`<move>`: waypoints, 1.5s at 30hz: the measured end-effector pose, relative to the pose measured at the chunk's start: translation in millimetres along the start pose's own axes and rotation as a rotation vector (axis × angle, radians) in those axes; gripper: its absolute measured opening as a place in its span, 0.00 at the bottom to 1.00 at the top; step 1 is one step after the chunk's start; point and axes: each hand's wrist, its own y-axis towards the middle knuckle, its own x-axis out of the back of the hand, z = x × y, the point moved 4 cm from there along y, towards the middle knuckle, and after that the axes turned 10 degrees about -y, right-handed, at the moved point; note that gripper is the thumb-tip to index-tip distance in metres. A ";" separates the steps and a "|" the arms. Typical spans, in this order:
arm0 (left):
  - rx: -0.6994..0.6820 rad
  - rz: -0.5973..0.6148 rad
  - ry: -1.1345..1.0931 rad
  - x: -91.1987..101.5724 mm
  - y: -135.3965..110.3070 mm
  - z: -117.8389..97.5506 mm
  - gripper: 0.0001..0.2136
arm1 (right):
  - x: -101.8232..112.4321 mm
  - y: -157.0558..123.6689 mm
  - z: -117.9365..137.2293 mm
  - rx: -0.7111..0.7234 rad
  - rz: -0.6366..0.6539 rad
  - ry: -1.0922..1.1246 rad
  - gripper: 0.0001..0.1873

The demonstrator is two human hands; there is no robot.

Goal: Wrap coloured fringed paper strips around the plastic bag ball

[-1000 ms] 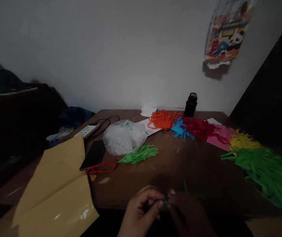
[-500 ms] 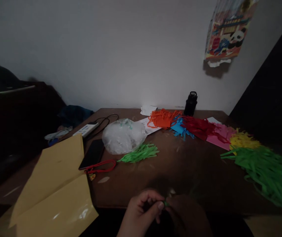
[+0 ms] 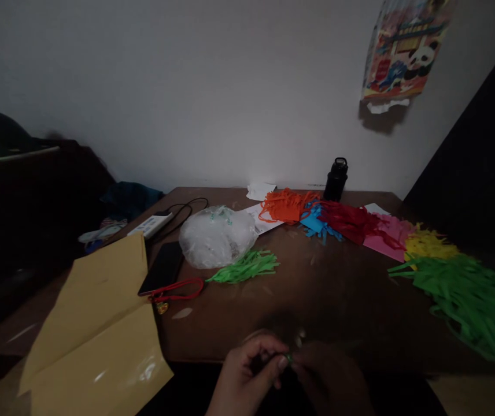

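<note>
My left hand (image 3: 247, 375) and my right hand (image 3: 332, 381) meet at the near edge of the brown table (image 3: 343, 294), low in the head view. Both pinch a small green paper strip (image 3: 289, 358) between thumb and fingertips. The right hand is in deep shadow and its fingers are hard to make out. A small bunch of green paper strips (image 3: 245, 267) lies in the middle of the table, and a big heap of green strips (image 3: 473, 300) spreads at the right.
A yellow envelope (image 3: 95, 329) hangs over the table's left front corner. Behind it lie a black phone (image 3: 163, 268) with a red cord (image 3: 176, 289), a clear plastic bag (image 3: 217, 237), a power strip (image 3: 150, 225), orange, blue, red, pink and yellow cut paper, and a black bottle (image 3: 335, 179).
Both hands have slid a little lower in the picture, still pinching the green strip. The camera has tilted up slightly. Nothing on the table has moved.
</note>
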 end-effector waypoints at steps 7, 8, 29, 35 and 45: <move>0.143 0.026 -0.115 1.1 1.1 6.3 0.16 | -1.4 3.4 -1.3 -0.118 0.020 0.038 0.13; 0.143 0.026 -0.099 0.8 0.7 5.4 0.16 | -1.4 3.4 -1.1 -0.123 0.017 0.035 0.13; 0.163 -0.018 -0.157 5.0 0.7 34.7 0.19 | -11.8 -17.3 -0.8 0.210 -0.045 -0.144 0.12; 0.128 -0.043 -0.113 7.2 -2.3 31.4 0.20 | -13.7 -12.9 2.7 0.115 -0.100 -0.120 0.11; 0.174 -0.069 -0.201 11.2 1.9 54.2 0.20 | -16.6 -22.4 0.0 0.189 -0.072 -0.124 0.12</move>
